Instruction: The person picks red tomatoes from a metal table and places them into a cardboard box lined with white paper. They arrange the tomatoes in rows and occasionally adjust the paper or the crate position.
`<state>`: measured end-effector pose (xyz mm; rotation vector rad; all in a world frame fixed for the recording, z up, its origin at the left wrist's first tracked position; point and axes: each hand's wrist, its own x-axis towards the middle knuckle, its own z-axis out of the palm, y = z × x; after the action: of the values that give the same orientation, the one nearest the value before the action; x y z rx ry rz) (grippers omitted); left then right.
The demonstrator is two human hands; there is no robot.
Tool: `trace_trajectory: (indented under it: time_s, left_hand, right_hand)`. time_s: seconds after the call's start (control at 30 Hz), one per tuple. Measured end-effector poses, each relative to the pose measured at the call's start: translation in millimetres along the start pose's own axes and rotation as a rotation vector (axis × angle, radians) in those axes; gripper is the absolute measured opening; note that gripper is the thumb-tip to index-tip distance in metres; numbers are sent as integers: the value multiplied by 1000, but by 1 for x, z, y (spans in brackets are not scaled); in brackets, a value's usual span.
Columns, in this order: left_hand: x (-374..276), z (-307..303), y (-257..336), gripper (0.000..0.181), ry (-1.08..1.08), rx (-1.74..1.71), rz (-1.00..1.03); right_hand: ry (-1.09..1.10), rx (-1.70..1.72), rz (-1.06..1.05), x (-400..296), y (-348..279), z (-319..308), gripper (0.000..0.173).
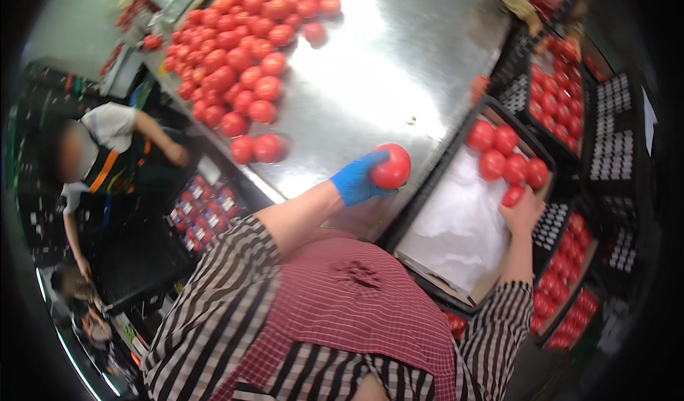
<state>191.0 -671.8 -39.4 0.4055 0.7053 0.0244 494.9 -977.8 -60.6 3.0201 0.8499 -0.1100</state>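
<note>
My left hand [357,179], in a blue glove, grips a large red tomato [391,166] above the near edge of the steel table [342,107]. My bare right hand [522,211] reaches into a black crate [419,286] on the right and has its fingers on a tomato [513,196]. Several other tomatoes [502,149] lie together at the crate's far end. White paper [454,219] lines the crate, over a cardboard layer at its edges.
A big heap of tomatoes [240,59] covers the table's far left. More crates of tomatoes [558,101] stand on the right, beside another worker's hands [572,48]. At left, a person [107,149] stands by a crate of packed red produce [203,208].
</note>
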Motion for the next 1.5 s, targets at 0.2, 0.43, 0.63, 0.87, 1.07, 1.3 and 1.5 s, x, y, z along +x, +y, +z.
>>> trace_trajectory:
  time_s: [0.2, 0.43, 0.63, 0.87, 1.07, 1.3, 1.5]
  left_hand:
    - [-20, -109, 85, 56, 400, 1022, 313]
    - [-46, -174, 142, 67, 664, 1855, 704]
    - [-36, -131, 121, 64, 621, 1872, 993]
    - [-37, 72, 0, 100, -357, 1436, 636]
    - [-23, 61, -9, 95, -387, 1036, 399]
    - [-37, -75, 55, 68, 106, 800, -79]
    - [-62, -114, 134, 64, 509, 1705, -410]
  right_hand:
    - [205, 239, 39, -31, -14, -9, 80]
    - [332, 651, -256, -84, -89, -47, 83]
    - [-188, 1634, 23, -113, -139, -50, 82]
    - [-823, 2406, 390, -124, -186, -55, 74]
    - [-442, 1247, -36, -72, -128, -23, 39]
    - [222, 328, -25, 15, -88, 17, 67]
    - [32, 377, 106, 27, -111, 14, 69]
